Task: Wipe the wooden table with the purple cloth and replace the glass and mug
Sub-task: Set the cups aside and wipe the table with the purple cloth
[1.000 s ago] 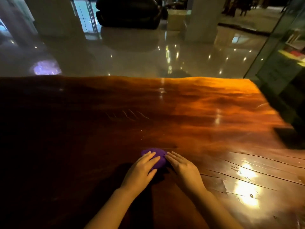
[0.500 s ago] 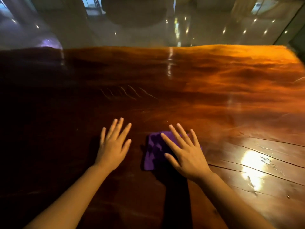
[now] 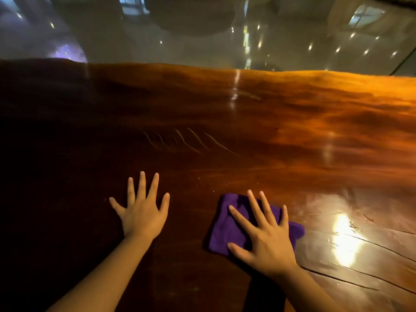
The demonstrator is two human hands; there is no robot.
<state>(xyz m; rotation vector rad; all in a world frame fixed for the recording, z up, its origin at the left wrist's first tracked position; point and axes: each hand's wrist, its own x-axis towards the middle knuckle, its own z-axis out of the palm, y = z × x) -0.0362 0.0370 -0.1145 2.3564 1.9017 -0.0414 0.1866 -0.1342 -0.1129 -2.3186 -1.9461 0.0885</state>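
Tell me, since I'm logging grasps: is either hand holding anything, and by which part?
Nothing is gripped. The right hand lies flat with spread fingers on the middle of the purple cloth; the left hand lies flat on the wooden table.

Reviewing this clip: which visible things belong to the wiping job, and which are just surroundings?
Job:
purple cloth, flat under the spread right hand
wooden table
left hand, flat on bare wood
Glass and mug: not in view.

Surroundings:
glossy floor beyond the table

Purple cloth [image 3: 227,228], glossy reddish-brown wooden table [image 3: 292,131] with orange grain, grey floor [image 3: 202,46]
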